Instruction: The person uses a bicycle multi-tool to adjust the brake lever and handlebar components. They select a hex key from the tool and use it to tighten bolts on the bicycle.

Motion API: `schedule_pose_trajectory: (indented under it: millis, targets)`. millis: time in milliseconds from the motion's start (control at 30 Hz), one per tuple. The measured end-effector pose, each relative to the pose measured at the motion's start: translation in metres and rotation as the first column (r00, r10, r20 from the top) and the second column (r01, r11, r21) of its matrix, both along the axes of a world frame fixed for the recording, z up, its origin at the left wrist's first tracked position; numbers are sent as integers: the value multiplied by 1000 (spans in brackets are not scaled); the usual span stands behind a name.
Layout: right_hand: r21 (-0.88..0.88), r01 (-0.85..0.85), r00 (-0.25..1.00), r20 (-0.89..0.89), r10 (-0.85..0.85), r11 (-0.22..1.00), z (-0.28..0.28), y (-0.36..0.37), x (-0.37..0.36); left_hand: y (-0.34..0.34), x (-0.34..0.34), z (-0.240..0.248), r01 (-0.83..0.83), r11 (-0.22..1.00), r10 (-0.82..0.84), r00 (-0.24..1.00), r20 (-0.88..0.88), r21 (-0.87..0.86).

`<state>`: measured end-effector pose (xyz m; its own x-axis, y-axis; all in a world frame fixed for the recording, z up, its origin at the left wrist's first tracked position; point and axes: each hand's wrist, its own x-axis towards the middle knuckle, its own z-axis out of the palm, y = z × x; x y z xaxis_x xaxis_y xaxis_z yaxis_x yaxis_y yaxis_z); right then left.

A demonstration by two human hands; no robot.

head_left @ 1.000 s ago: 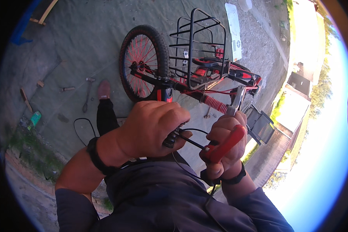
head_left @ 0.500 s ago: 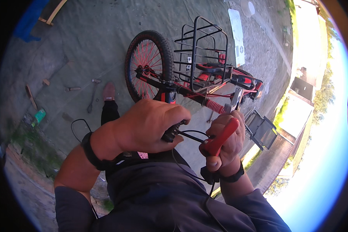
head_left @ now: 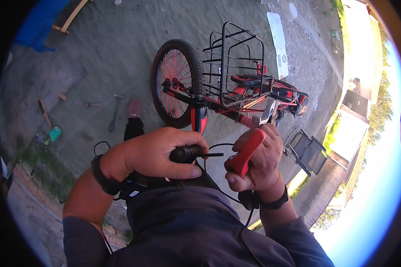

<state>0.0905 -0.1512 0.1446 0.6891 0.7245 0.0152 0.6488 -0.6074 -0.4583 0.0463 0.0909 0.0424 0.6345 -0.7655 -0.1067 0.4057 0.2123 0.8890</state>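
My left hand [head_left: 165,153] is closed around the black handle of a screwdriver [head_left: 185,154], whose short dark shaft points right. My right hand [head_left: 265,160] grips a red curved lever [head_left: 247,153] that looks like a brake lever; its far end by my palm is hidden. The shaft's tip stops just short of my right fingers. Between the two hands a thin black cable [head_left: 209,175] loops down toward my right wrist. Just beyond my hands stands a red and black bicycle [head_left: 218,107], with a knobby-tyred wheel [head_left: 196,60] and a black wire basket or rack [head_left: 224,66].
A hammer-like tool [head_left: 116,113] and pieces of wood [head_left: 44,113] lie on the grey ground sheet at left, near a green packet [head_left: 53,135]. A black-framed chair-like object [head_left: 305,151] is at right. A white flat sheet [head_left: 277,44] lies behind the bicycle.
The screwdriver has drawn back left, and its shaft no longer reaches the red lever. More of its handle shows now. The whole view has shifted slightly.
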Motion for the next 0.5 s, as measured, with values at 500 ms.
schedule_pose_trajectory:
  millis: [500]
  targets:
    - [-12,54,994,-89,-55,998,11,15,-2,-8,19,-14,121,974,-113,992,53,-191]
